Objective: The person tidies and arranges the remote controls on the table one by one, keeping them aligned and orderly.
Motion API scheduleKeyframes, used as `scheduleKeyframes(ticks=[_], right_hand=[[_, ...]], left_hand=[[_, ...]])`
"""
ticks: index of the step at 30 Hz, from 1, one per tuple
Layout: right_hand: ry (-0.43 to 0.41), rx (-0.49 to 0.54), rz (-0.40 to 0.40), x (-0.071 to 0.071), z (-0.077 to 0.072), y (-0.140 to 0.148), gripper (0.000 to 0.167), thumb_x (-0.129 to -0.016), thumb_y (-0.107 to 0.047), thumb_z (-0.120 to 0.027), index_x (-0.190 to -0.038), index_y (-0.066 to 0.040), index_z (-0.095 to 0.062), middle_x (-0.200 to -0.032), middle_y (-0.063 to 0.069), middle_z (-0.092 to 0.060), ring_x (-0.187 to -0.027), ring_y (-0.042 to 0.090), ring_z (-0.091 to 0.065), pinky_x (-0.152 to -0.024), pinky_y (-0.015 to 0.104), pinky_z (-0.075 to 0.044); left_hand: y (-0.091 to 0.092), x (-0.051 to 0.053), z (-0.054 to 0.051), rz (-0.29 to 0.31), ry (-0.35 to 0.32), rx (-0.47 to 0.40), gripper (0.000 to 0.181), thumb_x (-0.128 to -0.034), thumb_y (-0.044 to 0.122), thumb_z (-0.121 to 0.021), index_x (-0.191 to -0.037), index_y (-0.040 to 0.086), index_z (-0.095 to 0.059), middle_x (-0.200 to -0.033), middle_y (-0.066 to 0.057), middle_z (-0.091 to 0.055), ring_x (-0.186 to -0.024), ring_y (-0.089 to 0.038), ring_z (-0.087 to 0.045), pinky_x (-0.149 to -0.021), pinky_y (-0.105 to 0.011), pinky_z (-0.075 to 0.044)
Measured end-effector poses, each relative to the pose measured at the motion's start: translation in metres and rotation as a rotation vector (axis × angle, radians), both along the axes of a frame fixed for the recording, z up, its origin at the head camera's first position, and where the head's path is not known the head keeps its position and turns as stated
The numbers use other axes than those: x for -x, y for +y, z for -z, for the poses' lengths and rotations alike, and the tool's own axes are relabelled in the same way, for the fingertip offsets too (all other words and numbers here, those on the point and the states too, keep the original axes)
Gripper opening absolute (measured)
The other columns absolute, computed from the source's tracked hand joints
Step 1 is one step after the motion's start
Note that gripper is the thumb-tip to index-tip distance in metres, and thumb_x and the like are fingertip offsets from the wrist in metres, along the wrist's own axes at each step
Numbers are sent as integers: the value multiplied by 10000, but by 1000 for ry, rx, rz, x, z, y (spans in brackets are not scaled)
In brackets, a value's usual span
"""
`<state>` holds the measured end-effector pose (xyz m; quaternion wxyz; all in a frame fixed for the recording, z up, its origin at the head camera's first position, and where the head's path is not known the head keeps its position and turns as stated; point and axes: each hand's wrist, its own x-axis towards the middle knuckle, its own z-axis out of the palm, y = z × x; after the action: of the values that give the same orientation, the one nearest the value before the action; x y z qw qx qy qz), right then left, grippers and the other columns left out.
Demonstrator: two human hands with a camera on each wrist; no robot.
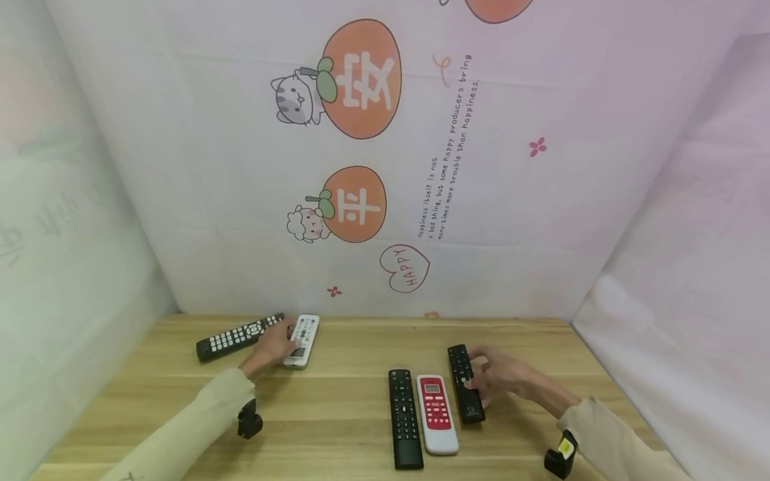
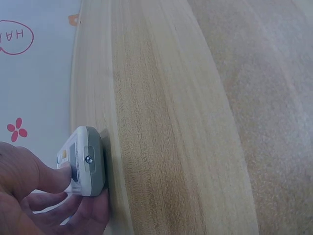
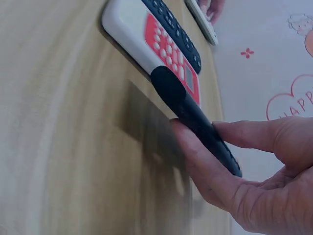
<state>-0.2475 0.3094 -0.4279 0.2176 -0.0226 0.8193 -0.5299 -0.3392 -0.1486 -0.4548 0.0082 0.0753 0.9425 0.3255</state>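
At the back left, my left hand grips a white remote control by its side. In the left wrist view the thumb lies on the white remote's face and the fingers curl beneath it. On the right, my right hand pinches a short black remote control between thumb and fingers. The right wrist view shows this black remote edge-on and raised, its shadow falling on the wood below. Just left of it lie a red-and-white remote and a long black remote.
A black remote with white buttons lies slanted beside my left hand. Everything rests on a wooden tabletop. A printed white cloth rises along the table's back edge, with more cloth on both sides.
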Motion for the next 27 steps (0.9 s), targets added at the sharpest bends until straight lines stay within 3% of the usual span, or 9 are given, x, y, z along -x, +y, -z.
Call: scheduleKeyframes(ticks=[4,11,22,27], right_hand=[[-10,-21,-11,-9,3,-6,650,-904,107,-676,-1430,135,-296,-1014,264,-627,-814,318,-733,-710,467,-659],[-16,-203,26,-19,1,-18,593,-905,97,-716,-1395,102,-382,-968,234,-648,-720,303,-736,-630,407,-655],[-79,-417,23,-18,-8,-26,569,-899,52,-765,-1370,49,-445,-827,218,-683,-695,307,-761,-624,354,-651],[-59,-477,26,-15,-10,-26,449,-942,-15,-743,-1305,57,-490,-803,192,-688,-659,274,-745,-605,347,-646]], left_hand=[[0,0,0,1,3,8,505,-980,36,-658,-1425,-146,-503,-1253,-330,-647,-1040,-352,-671,-890,-493,-582],[0,0,0,-9,0,19,506,-979,44,-660,-1428,-132,-509,-1283,-329,-639,-1052,-350,-668,-887,-492,-579],[0,0,0,-18,-13,12,524,-982,52,-651,-1450,-125,-496,-1324,-338,-622,-1095,-373,-658,-923,-514,-568],[1,0,0,-16,-8,18,511,-979,51,-660,-1433,-130,-509,-1304,-337,-630,-1087,-375,-663,-909,-506,-572]])
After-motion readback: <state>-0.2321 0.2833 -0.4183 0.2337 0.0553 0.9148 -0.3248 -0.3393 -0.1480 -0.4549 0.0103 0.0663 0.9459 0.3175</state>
